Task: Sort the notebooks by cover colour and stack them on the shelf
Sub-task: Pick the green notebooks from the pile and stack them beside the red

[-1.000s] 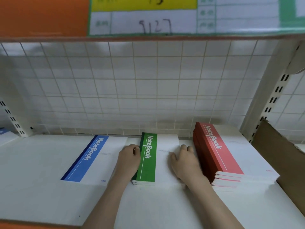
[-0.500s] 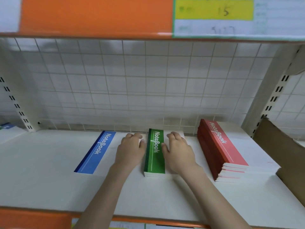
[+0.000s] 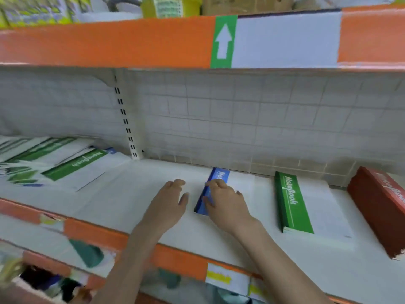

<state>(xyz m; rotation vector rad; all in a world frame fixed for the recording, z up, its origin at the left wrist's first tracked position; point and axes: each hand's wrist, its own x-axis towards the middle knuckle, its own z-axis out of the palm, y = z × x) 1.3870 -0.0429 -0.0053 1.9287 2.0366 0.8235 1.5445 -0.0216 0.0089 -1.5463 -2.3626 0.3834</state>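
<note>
Both hands are open: right hand (image 3: 226, 205) rests on the blue notebook (image 3: 219, 175), whose long axis runs front-to-back; left hand (image 3: 168, 200) hovers just beside its spine.

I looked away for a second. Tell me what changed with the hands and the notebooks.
Both hands left the green notebook stack and shifted left. The right hand now lies flat on the blue notebook; the left hand hovers open over the bare shelf beside it. The view also swung left, showing a loose notebook pile in the next bay. The green, blue and red stacks stayed put.
</note>
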